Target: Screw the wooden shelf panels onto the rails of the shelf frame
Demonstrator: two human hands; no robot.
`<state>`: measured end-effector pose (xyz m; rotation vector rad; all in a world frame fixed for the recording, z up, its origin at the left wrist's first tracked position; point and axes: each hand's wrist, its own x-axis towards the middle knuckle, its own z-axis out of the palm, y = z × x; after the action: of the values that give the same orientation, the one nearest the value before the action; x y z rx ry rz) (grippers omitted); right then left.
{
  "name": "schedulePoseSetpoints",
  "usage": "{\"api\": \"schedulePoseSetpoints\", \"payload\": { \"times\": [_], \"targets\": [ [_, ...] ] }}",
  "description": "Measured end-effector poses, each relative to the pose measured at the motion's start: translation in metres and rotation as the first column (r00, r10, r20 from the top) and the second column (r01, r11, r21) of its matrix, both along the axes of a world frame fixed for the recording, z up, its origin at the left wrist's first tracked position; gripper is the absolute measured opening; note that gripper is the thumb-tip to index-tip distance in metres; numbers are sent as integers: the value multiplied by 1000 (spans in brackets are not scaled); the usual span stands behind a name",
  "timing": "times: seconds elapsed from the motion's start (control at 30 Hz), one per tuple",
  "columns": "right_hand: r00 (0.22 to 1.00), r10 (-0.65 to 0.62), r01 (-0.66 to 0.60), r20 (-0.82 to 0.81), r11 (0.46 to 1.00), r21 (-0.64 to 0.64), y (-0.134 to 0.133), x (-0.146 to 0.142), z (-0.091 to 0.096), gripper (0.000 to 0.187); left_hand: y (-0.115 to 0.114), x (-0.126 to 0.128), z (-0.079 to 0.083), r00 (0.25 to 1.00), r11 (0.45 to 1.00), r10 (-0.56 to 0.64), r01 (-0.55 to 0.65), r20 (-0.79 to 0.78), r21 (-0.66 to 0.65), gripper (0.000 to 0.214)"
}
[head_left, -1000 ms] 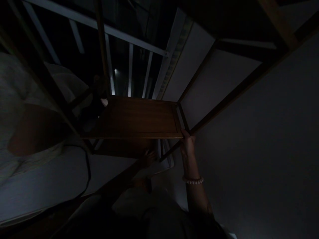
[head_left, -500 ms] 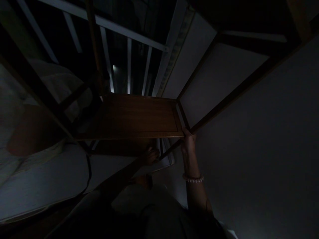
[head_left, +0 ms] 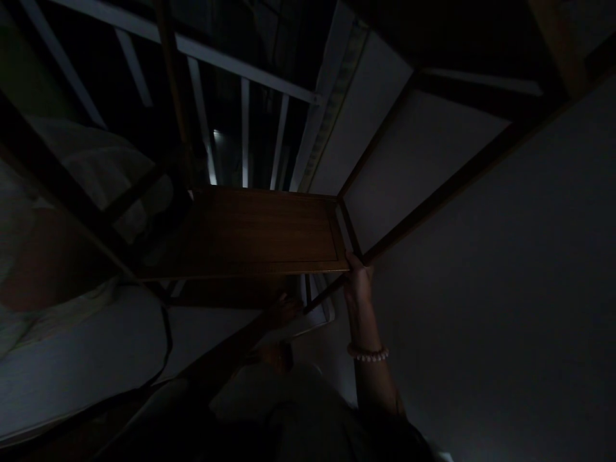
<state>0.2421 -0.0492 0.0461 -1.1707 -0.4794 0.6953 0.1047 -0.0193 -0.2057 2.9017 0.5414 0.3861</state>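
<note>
**Two hands at a wooden tabletop in a dark room**

The scene is very dim. A small wooden table (head_left: 255, 231) with a brown panelled top sits at the centre of the view, its thin dark legs running out toward 1 and 2 o'clock against a pale wall (head_left: 505, 289).

The right hand (head_left: 359, 282) is at the top's near right corner, at about 4 o'clock from the panel's middle; its grip is closed on that corner, fingers over the edge. A pale bead bracelet (head_left: 368, 353) circles the wrist.

The left hand (head_left: 283, 311) is under the near edge, at about 6 o'clock from the panel's middle. It is in shadow, and I cannot tell whether its grip is closed on anything.

At 9 o'clock lies a bed (head_left: 72, 359) with light bedding. White rails (head_left: 245, 128) stand at 12 o'clock behind the table.
</note>
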Motion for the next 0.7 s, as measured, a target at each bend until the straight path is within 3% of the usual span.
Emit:
{"api": "schedulePoseSetpoints", "payload": {
  "times": [0.4, 0.7],
  "targets": [
    [998, 57, -57, 39, 998, 8, -3, -2, -5, 17, -16, 13, -4, 990, 987, 140, -140, -5, -80, 35],
    [997, 68, -68, 44, 998, 3, -4, -1, -4, 17, -13, 32, -7, 967, 967, 247, -242, 60, -77, 35]
  ]
}}
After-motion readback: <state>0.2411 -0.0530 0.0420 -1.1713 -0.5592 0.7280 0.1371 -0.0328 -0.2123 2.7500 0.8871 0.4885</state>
